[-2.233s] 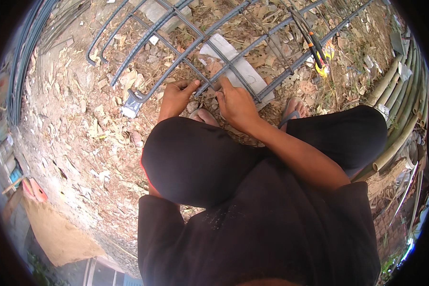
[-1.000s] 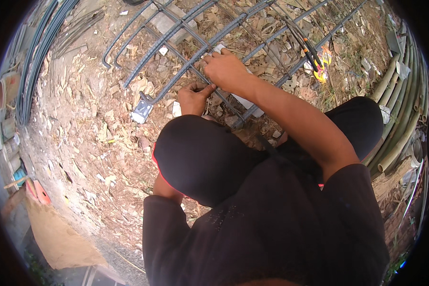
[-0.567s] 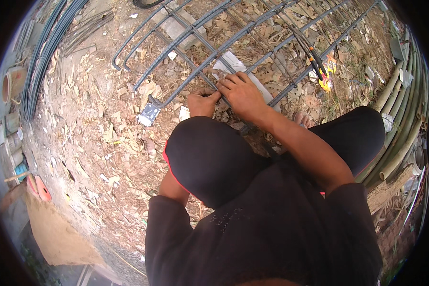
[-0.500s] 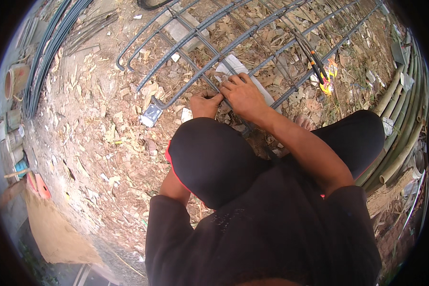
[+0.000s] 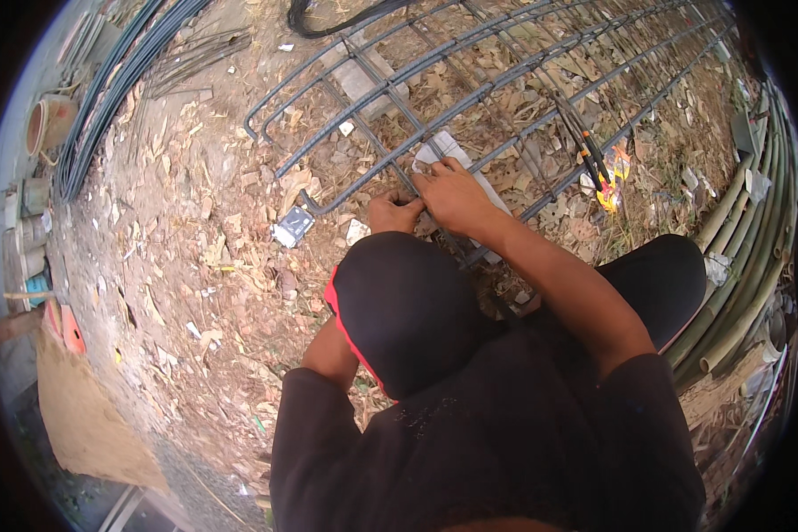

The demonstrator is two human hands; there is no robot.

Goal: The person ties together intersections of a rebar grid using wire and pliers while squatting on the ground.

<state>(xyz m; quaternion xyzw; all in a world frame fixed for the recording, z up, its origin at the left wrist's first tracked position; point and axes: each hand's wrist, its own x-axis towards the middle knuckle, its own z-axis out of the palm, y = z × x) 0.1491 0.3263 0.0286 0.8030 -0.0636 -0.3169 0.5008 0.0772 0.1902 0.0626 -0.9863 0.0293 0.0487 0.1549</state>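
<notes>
A cage of ribbed steel rebar (image 5: 383, 86) lies across the ground ahead of me, some of its bar ends bent into hooks. My left hand (image 5: 395, 213) is closed in a pinch at its near side; whatever the fingertips hold is too small to make out. Right beside it, my right hand (image 5: 457, 197) curls its fingers over a bar close to a crossing. The two hands almost touch. Beneath the bars by my right hand rests a pale flat block (image 5: 448, 144). My knee hides part of the cage's near end.
A tool with black and orange handles (image 5: 591, 152) leans on the cage at right. Black wire (image 5: 309, 25) lies coiled at the far side. Long bars (image 5: 115, 89) are bundled at left, bamboo poles (image 5: 754, 239) at right. A small box (image 5: 293, 227) sits among dry leaves.
The whole view has shifted slightly, so the cage and ground appear lower and further right. Both hands stay at the same spot on the cage, with only small finger movement.
</notes>
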